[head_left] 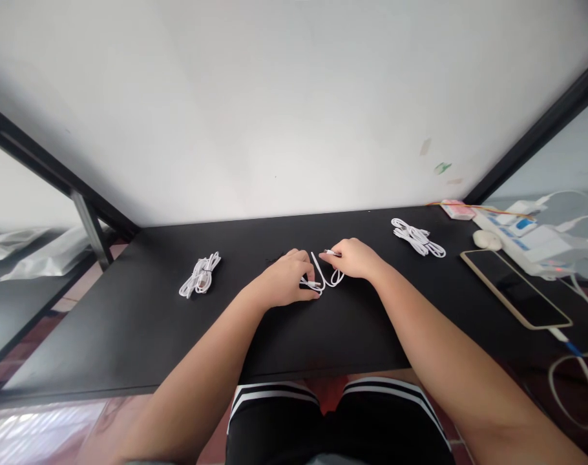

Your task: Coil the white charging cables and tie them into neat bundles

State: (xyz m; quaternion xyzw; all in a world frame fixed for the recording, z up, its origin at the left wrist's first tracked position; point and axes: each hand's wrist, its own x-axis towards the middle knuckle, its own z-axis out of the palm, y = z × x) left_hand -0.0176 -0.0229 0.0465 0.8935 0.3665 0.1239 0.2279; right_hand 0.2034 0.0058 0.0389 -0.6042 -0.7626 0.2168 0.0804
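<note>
A thin white cable (329, 278) lies in loops on the black table (143, 323), between my two hands. My left hand (285, 279) is closed over one end, a plug tip showing by its fingers. My right hand (355, 258) pinches the other end near its plug, just right of the loops. Both hands rest on the tabletop at its middle.
A coiled white cable bundle (200, 274) lies to the left and another (417, 237) to the right. Further right sit a phone (514, 287) face up, a power strip (531, 242) with chargers, and a pink box (457, 208). A white wall stands behind.
</note>
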